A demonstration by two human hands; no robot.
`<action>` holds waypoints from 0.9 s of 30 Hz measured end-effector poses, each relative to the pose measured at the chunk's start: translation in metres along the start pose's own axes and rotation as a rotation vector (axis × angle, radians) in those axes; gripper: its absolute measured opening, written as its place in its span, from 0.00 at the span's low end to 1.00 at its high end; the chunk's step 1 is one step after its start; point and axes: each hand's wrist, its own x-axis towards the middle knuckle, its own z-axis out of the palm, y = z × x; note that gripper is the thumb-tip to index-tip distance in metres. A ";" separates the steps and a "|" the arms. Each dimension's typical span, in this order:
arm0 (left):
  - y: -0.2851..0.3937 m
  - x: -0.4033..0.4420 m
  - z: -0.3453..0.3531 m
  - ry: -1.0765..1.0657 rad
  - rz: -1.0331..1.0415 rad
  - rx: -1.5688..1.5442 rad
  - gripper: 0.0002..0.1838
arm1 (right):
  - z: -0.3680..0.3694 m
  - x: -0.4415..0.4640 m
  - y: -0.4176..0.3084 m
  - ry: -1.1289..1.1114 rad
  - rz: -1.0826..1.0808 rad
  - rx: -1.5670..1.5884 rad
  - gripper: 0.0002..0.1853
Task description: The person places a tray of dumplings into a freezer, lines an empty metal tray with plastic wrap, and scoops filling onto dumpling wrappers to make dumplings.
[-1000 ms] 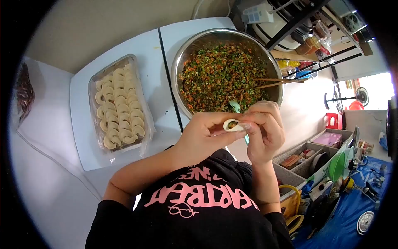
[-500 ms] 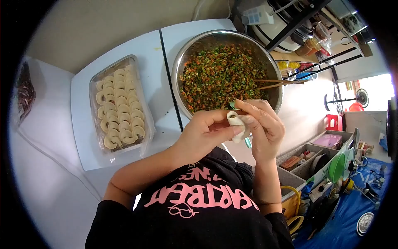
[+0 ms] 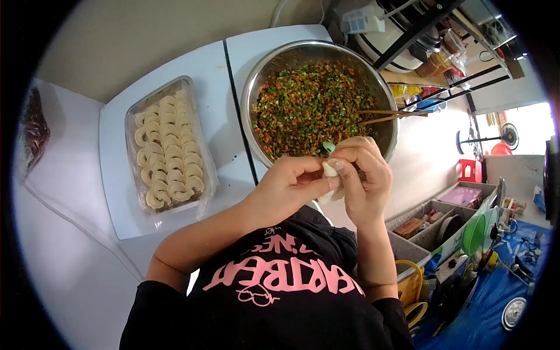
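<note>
A dumpling of pale dough is pinched between both hands at chest height, in front of the big bowl. My left hand is closed on its left side, thumb along the dough. The thumb and fingers of my right hand press its upper edge. A light-green tip, part of some small tool, sticks out by the right fingertips; the rest is hidden. Behind the hands stands a steel bowl of chopped vegetable filling. Wooden chopsticks rest over its right rim.
Left of the bowl, a plastic-lined tray holds rows of folded dumplings. Both stand on a pale table with a dark seam. A black-framed shelf is at the upper right, a grey divided bin at the lower right.
The dough's open end has been pinched together and now shows as a small rounded top. My right fingers have moved onto it. More of the green tip shows.
</note>
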 end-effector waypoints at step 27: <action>-0.003 0.000 -0.011 -0.016 -0.055 0.106 0.12 | 0.005 -0.001 -0.002 -0.094 -0.073 -0.057 0.10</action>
